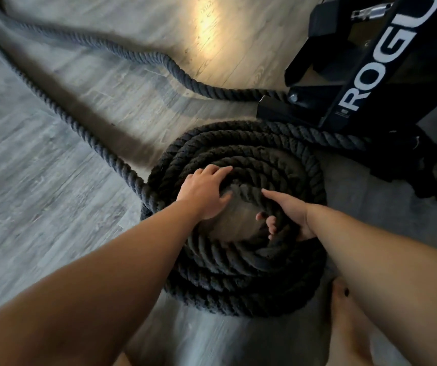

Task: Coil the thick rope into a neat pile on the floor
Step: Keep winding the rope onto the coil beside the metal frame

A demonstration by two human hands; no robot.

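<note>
A thick black twisted rope lies in a round coil (238,281) of several turns on the grey wood floor. My left hand (204,194) rests on the coil's inner left turns, fingers spread and fairly straight. My right hand (288,215) grips the innermost turn on the right side, its fingers curled under the rope and its thumb pointing along it. One loose length of rope (80,128) runs from the coil's left edge toward the far left. A second length (143,58) snakes across the floor toward the black rack.
A black metal rack base (365,83) with white lettering stands at the upper right, touching the coil's far side. More dark rope or strap (428,170) is heaped at the right, beside the rack. My bare foot (349,326) stands just right of the coil.
</note>
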